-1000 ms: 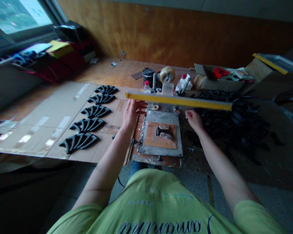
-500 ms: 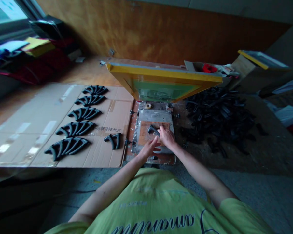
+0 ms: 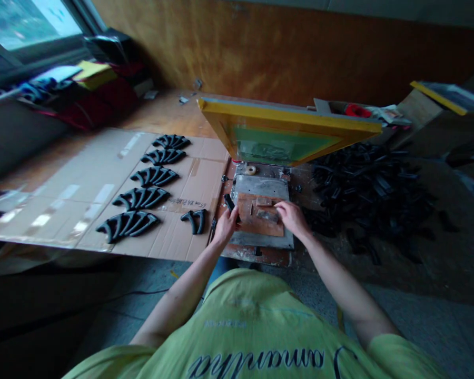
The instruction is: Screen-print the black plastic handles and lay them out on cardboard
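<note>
5 fanned clusters (image 3: pixel 154 176) on cardboard (image 3: pixel 82 181), left hand (image 3: pixel 225 225) gripping 1 black piece (image 3: pixel 229 202)

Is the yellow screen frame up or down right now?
Up. The yellow screen frame tilts above the metal plate, leaving its brown pad uncovered; the left hand holds a black part at the pad's edge.

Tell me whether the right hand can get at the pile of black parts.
Probably yes: the right hand rests on the brown plate, the pile of black parts lies open beside it, and the raised screen frame is not between them.
</note>
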{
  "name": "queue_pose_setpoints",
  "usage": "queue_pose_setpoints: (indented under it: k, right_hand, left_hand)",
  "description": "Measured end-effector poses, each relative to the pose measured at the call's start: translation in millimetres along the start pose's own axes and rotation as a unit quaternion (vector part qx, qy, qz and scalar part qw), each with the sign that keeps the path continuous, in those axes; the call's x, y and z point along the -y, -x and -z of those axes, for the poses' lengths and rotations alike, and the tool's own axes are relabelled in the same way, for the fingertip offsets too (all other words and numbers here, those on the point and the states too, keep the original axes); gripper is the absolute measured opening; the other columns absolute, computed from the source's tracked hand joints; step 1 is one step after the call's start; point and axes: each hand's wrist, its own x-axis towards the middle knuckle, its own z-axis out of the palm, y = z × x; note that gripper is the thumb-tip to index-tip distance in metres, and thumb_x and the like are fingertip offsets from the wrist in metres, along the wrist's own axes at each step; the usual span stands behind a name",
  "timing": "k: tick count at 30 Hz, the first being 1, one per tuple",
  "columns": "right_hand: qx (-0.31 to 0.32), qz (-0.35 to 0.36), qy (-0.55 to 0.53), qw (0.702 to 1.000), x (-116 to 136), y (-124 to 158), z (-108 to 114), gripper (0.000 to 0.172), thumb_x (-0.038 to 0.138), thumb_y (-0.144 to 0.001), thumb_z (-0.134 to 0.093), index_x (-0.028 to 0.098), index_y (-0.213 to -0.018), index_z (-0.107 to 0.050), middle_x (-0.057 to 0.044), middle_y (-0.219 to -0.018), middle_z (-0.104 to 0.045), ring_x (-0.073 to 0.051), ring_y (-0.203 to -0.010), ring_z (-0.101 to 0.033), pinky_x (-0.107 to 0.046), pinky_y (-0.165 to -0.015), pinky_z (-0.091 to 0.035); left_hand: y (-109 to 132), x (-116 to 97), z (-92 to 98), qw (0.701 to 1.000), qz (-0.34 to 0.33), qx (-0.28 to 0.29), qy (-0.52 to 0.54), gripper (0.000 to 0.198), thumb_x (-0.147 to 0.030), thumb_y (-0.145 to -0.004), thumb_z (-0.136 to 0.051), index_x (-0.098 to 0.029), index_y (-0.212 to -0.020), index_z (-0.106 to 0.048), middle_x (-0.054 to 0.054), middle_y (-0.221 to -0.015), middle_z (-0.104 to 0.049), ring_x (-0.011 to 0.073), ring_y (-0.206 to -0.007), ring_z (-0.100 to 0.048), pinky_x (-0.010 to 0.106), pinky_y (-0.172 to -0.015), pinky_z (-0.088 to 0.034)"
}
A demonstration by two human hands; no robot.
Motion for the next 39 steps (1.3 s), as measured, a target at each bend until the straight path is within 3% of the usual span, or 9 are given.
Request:
queue_pose_setpoints:
  k: [3, 8, 12, 20, 22, 25, 31, 35, 39]
  right_hand:
    - [-0.034, -0.104, 0.168, 0.98, -72.5, 3.8, 32.9, 0.036, 0.005, -0.086, -0.046, 0.016, -0.112, -0.07, -0.013, -0.113, -0.067, -0.023, -0.106, -0.059, -0.033, -0.093, -0.045]
    - [0.074, -0.143, 0.294, 0.942, -153.7, 18.8, 50.3, 0.034, 0.011, -0.083, -0.057, 0.017, -0.114, -0.07, -0.013, -0.114, -0.064, -0.025, -0.106, -0.055, -0.033, -0.089, -0.044]
    - [0.078, -0.137, 0.324, 0.933, -152.0, 18.2, 43.8, 0.03, 0.014, -0.083, -0.059, 0.021, -0.11, -0.068, -0.011, -0.111, -0.063, -0.024, -0.103, -0.053, -0.033, -0.08, -0.042]
    - [0.024, -0.177, 0.311, 0.933, -127.1, 19.4, 41.6, 0.024, 0.021, -0.091, -0.05, 0.015, -0.11, -0.063, -0.017, -0.102, -0.065, -0.028, -0.1, -0.057, -0.037, -0.081, -0.043]
    - [-0.023, -0.186, 0.262, 0.947, -110.0, 18.5, 39.7, 0.032, 0.022, -0.094, -0.045, 0.013, -0.121, -0.059, -0.018, -0.1, -0.068, -0.028, -0.096, -0.06, -0.037, -0.081, -0.045]
    - [-0.043, -0.071, 0.134, 0.987, -68.4, 12.5, 26.7, 0.041, 0.019, -0.095, -0.043, 0.021, -0.134, -0.056, -0.013, -0.114, -0.067, -0.024, -0.102, -0.062, -0.036, -0.086, -0.047]
    - [0.079, 0.095, 0.1, 0.987, 11.6, -4.9, -20.0, 0.046, 0.013, -0.096, -0.039, 0.029, -0.132, -0.062, -0.005, -0.115, -0.063, -0.018, -0.099, -0.061, -0.027, -0.085, -0.046]
    - [0.08, 0.118, 0.187, 0.972, 31.0, -11.5, -32.7, 0.045, 0.013, -0.096, -0.041, 0.028, -0.132, -0.063, -0.009, -0.11, -0.062, -0.023, -0.107, -0.054, -0.033, -0.091, -0.042]
    - [0.073, 0.132, 0.178, 0.972, 22.8, -12.4, -22.7, 0.043, 0.016, -0.095, -0.043, 0.026, -0.132, -0.063, -0.011, -0.11, -0.063, -0.024, -0.107, -0.053, -0.035, -0.095, -0.041]
  left_hand:
    - [-7.3, 23.2, 65.7, 0.979, 0.029, -0.124, -0.158, 0.057, -0.066, -0.09, -0.038, -0.017, -0.093, -0.066, 0.011, -0.081, -0.072, 0.0246, -0.072, -0.07, 0.03, -0.061, -0.051]
    - [-9.6, 80.1, 144.5, 0.902, 0.18, -0.197, -0.339, 0.069, -0.066, -0.091, -0.029, -0.013, -0.113, -0.066, 0.023, -0.101, -0.072, 0.0368, -0.094, -0.07, 0.044, -0.075, -0.052]
    - [-17.4, 99.1, 144.9, 0.874, 0.188, -0.162, -0.418, 0.081, -0.069, -0.091, -0.021, -0.007, -0.12, -0.065, 0.03, -0.117, -0.066, 0.0425, -0.111, -0.063, 0.051, -0.089, -0.048]
    - [-19.5, 85.1, 144.1, 0.869, 0.105, -0.136, -0.464, 0.077, -0.066, -0.092, -0.026, -0.007, -0.112, -0.07, 0.031, -0.115, -0.067, 0.0435, -0.109, -0.063, 0.054, -0.091, -0.045]
    - [-18.9, 71.4, 146.2, 0.874, 0.093, -0.157, -0.451, 0.073, -0.065, -0.092, -0.031, -0.006, -0.107, -0.071, 0.03, -0.106, -0.069, 0.0436, -0.103, -0.065, 0.054, -0.088, -0.045]
    - [-26.5, 32.9, 135.1, 0.895, 0.025, -0.193, -0.402, 0.06, -0.058, -0.095, -0.035, -0.01, -0.101, -0.072, 0.022, -0.088, -0.071, 0.035, -0.088, -0.068, 0.045, -0.078, -0.049]
    - [-43.0, -96.3, 81.4, 0.962, -0.232, -0.117, -0.088, 0.065, -0.061, -0.098, -0.023, -0.015, -0.123, -0.06, 0.002, -0.061, -0.059, 0.0104, -0.048, -0.051, 0.021, -0.052, -0.041]
    - [-32.8, -172.4, 60.9, 0.937, -0.321, -0.066, 0.124, 0.067, -0.063, -0.098, -0.021, -0.014, -0.129, -0.054, -0.001, -0.058, -0.053, 0.0073, -0.043, -0.047, 0.019, -0.048, -0.04]
    - [-15.4, -187.0, 63.6, 0.939, -0.306, -0.042, 0.153, 0.066, -0.063, -0.098, -0.021, -0.013, -0.119, -0.059, 0.001, -0.059, -0.054, 0.008, -0.045, -0.049, 0.019, -0.047, -0.041]
